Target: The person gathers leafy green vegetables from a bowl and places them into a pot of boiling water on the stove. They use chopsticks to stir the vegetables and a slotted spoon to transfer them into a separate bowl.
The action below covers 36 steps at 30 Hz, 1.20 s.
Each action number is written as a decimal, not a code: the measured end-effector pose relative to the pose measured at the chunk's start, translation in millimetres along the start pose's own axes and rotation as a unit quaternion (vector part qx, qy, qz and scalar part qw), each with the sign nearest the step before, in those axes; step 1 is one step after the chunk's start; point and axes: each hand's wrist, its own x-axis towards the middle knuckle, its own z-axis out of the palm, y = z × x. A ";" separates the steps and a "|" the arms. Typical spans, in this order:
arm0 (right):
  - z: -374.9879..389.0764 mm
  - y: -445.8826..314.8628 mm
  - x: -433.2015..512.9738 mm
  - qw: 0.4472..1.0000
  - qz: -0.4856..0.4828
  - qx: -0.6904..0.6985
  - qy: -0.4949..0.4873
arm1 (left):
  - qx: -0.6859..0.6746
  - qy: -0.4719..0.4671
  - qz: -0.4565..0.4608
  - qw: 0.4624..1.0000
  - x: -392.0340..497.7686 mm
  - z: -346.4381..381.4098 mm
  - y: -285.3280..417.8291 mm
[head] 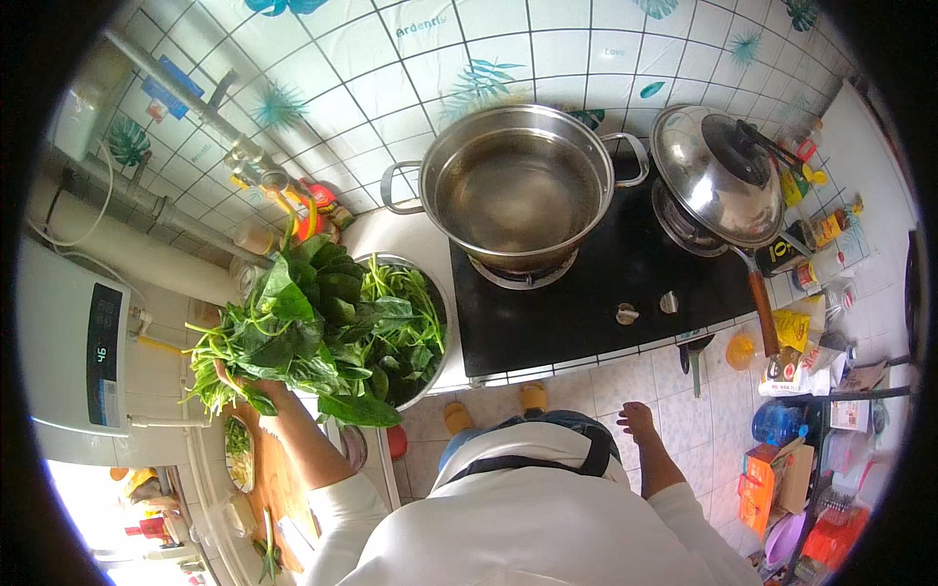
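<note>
A large bunch of leafy greens (293, 315) is in my left hand (264, 392), gripped near its pale green stems; leaves cover part of the fingers. The bunch overlaps a round metal basin (445, 308) that holds more greens (410, 315). My right hand (637, 421) hangs over the floor, away from the stove, with its fingers apart and nothing in it. On the left burner stands a wide two-handled steel pot (520, 183) with clear liquid inside. A wok with a brown wooden handle (763, 315) sits on the right burner under a domed metal lid (711, 176).
The black gas stove (542, 329) lies against the tiled wall. At the left are a wooden cutting board (275, 476), an oval dish of chopped food (238, 447), pipes and a white water heater (66, 344). Bottles and packets line the right side, above a cluttered shelf (813, 469).
</note>
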 end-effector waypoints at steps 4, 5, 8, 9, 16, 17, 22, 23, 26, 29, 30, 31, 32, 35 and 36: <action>-3.5 0.6 1.6 0.997 -0.030 0.018 -0.063 | 0.034 0.031 0.030 0.998 -13.2 14.3 -1.3; -3.3 0.8 1.8 0.999 -0.022 0.012 -0.047 | 0.051 0.037 0.036 0.997 -17.2 18.5 -2.2; 0.0 1.0 0.7 1.000 -0.002 0.001 -0.012 | 0.146 0.058 0.147 0.977 -31.1 28.5 -7.3; 1.7 0.8 0.3 1.000 0.000 0.003 -0.008 | 0.116 0.063 0.128 0.983 -32.8 31.8 -6.5; 0.2 3.7 0.9 1.000 0.018 0.022 -0.006 | 0.063 0.070 0.055 0.994 -25.8 29.9 -3.5; -0.4 4.3 1.1 1.000 -0.001 0.017 -0.021 | 0.050 0.060 0.044 0.996 -23.1 26.8 -3.6; -0.1 2.2 -1.0 1.000 -0.001 -0.030 0.001 | 0.014 0.031 0.018 0.999 -9.8 11.1 -4.6; 0.7 1.0 -1.9 1.000 0.000 -0.018 -0.006 | 0.011 0.026 0.015 0.999 -7.3 8.8 -4.7; 3.0 -2.3 -4.3 1.000 0.002 -0.010 -0.007 | -0.003 0.012 0.004 1.000 -2.3 3.5 -5.5; 5.4 -3.4 -5.0 1.000 -0.003 -0.018 0.006 | -0.013 0.002 -0.008 1.000 1.7 -1.7 -5.1; 6.1 -3.2 -4.8 1.000 -0.002 -0.016 0.012 | -0.017 -0.001 -0.011 1.000 3.8 -3.5 -4.8; 6.7 -2.9 -4.2 1.000 -0.001 -0.017 0.019 | -0.020 -0.004 -0.014 1.000 5.1 -6.2 -4.6; 7.2 -2.4 -3.5 1.000 -0.002 -0.014 0.016 | -0.023 -0.007 -0.018 1.000 7.3 -8.8 -4.8; 7.3 -0.6 -0.7 1.000 -0.004 -0.008 0.007 | -0.032 -0.023 -0.031 0.999 14.6 -18.0 -4.8; 7.2 0.1 0.6 1.000 -0.004 -0.002 0.001 | -0.036 -0.029 -0.039 0.998 16.0 -22.3 -2.5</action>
